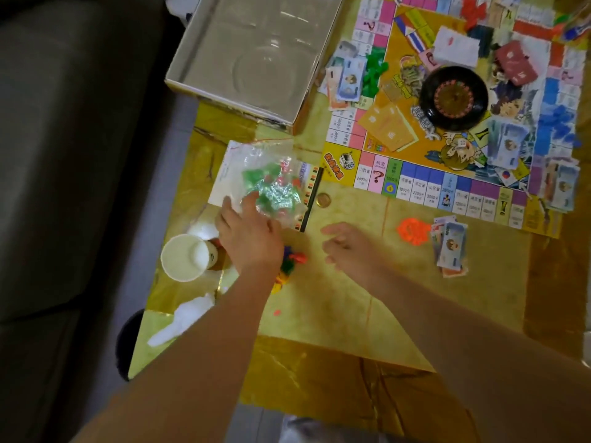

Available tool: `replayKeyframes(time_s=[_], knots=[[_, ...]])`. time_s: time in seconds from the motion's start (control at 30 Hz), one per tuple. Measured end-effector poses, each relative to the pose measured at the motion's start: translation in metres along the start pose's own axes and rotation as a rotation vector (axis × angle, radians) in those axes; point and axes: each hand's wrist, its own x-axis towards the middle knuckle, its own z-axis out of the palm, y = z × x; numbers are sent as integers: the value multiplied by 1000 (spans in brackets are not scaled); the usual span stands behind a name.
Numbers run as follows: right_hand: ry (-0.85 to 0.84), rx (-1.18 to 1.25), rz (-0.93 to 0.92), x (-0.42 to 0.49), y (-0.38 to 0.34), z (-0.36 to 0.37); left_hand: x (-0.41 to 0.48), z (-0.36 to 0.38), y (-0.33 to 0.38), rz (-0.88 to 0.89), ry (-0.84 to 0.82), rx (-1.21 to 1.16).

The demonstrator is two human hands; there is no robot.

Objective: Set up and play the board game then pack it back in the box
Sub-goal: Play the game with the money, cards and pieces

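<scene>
Touching the bag (pixel 271 183), left hand (pixel 249 235): grip cannot be determined. Right hand (pixel 348 247): relaxed, empty, above table (pixel 319 314), near board (pixel 415 187).

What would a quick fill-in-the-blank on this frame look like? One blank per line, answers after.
1. The left hand touches a clear ___ of green and red pieces.
2. The black wheel sits on the ___.
3. The white cup stands to the ___ of the left hand.
4. The right hand holds ___.

Missing words: bag; board; left; nothing.
</scene>
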Motion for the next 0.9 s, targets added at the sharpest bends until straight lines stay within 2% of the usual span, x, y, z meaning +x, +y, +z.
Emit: replayKeyframes(time_s=[0.07,0.13,0.23,0.3,0.43,0.57,0.7,0.77,0.9], knots=[[37,98,-28,7,-16,7,14,3,-5,-93,-96,-30],[80,145,-47,16,-30,11,22,5,-7,-153,-124,-68],[93,133,-68,28,-49,19,27,5,-9,-208,-58,-112],[103,81,-83,34,-55,25,30,2,-10,-257,-20,-245],[183,39,-61,35,-55,31,25,-9,-7,-166,-49,-469],[216,84,-26,25,-54,16,16,-18,-4,-60,-240,-531],[264,-128,62,16,-35,-19,-5,-17,7,-43,-528,-586],[296,-227,129,9,-22,-40,-14,-10,8,-40,-562,-539],[297,-496,230,-4,7,-71,-25,-4,-1,16,-378,-189]])
